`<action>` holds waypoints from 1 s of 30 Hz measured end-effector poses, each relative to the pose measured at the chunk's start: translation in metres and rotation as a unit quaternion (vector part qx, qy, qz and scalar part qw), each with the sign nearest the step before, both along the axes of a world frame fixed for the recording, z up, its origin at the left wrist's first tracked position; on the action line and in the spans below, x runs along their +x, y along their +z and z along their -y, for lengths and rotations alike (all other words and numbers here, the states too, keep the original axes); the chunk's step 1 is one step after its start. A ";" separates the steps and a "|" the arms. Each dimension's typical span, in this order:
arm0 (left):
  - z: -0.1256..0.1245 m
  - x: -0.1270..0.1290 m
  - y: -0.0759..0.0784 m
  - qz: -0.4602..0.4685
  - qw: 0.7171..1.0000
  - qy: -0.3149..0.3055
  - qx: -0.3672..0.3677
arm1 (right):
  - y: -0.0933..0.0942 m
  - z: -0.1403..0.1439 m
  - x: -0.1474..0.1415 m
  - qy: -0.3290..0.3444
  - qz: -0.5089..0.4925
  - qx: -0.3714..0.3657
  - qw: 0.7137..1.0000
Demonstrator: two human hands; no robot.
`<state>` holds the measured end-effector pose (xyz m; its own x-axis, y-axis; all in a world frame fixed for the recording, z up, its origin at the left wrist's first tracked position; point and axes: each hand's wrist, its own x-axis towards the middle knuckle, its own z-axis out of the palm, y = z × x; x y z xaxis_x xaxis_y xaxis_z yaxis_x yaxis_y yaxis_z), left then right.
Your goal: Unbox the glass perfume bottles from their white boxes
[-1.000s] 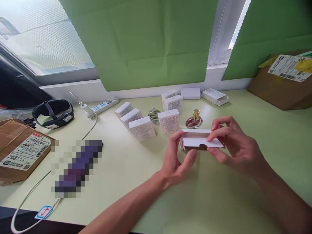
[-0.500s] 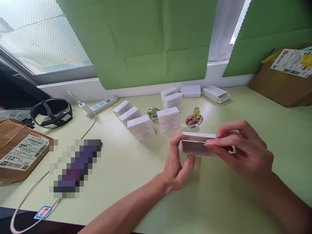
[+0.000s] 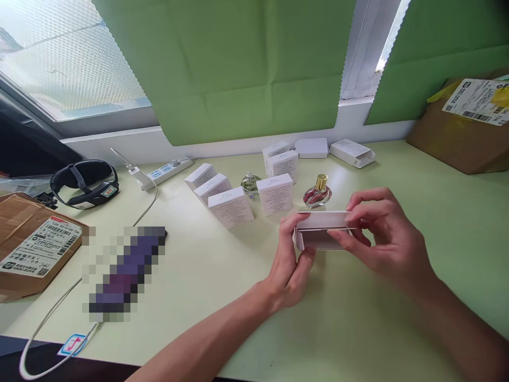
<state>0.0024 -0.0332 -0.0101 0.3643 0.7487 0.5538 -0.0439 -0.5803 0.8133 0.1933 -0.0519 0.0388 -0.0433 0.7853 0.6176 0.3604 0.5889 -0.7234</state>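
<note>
Table (image 3: 199,276) was pale green with a green blind (image 3: 246,69) behind it, and the red bottle (image 3: 317,193) made a handy landmark. The box (image 3: 312,240) was on the person's side of that bottle, mouth open, flap (image 3: 324,219) up. Left hand (image 3: 288,265) had the left end gripped between thumb and fingers; right hand (image 3: 389,233) pinched the right end, fingers at the flap, thumb by the opening. White cartons (image 3: 275,194) stood left of the bottle. Imo a light grip worked best, since thin card probably creased easily.
</note>
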 end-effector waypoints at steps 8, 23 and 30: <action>-0.003 0.000 0.007 0.046 0.997 0.030 -0.061 | -0.002 -0.007 0.008 0.042 -0.065 -0.221 0.972; -0.013 0.001 0.016 0.095 0.973 0.201 -0.058 | -0.042 -0.079 0.042 -0.082 0.148 -0.165 0.972; -0.016 -0.002 0.016 0.044 0.985 0.155 -0.060 | -0.023 -0.102 0.043 -0.057 0.178 -0.183 0.965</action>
<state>0.0002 -0.0176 0.0058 0.0628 0.8782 0.4742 0.0478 -0.4772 0.8775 0.2361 0.0504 0.0160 -0.1018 0.9605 0.2590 0.6724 0.2583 -0.6937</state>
